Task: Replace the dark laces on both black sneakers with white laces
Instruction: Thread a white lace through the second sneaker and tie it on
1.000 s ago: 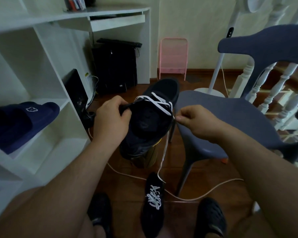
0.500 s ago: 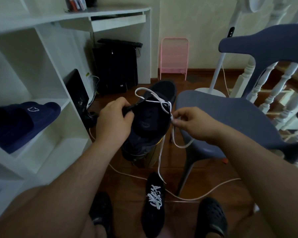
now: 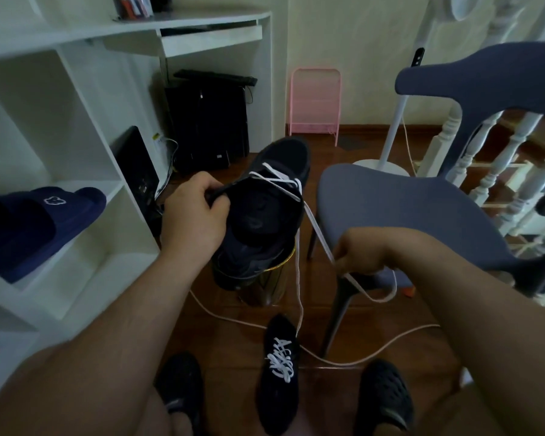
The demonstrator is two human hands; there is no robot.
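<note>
Head view: the left hand [image 3: 195,215] grips the upper edge of a black sneaker [image 3: 265,215], fingers curled round its collar on the left side, holding it raised with the toe pointing away from the person. The heel of this sneaker sits against a gold-rimmed container [image 3: 272,278] on the wooden floor [image 3: 375,335]. A white lace [image 3: 315,228] crosses the front eyelets of the held sneaker and runs taut from its right side down to the right hand [image 3: 359,256], which pinches it with curled fingers; the free length loops below that hand. A second lace end hangs straight down beside the container. A second black sneaker [image 3: 279,376], already carrying white lacing, lies on the floor between the person's two feet. A blue chair [image 3: 406,209] stands to the right, just behind the right hand. A dark blue slipper [image 3: 38,221] rests on a white shelf [image 3: 85,262] at left.
</note>
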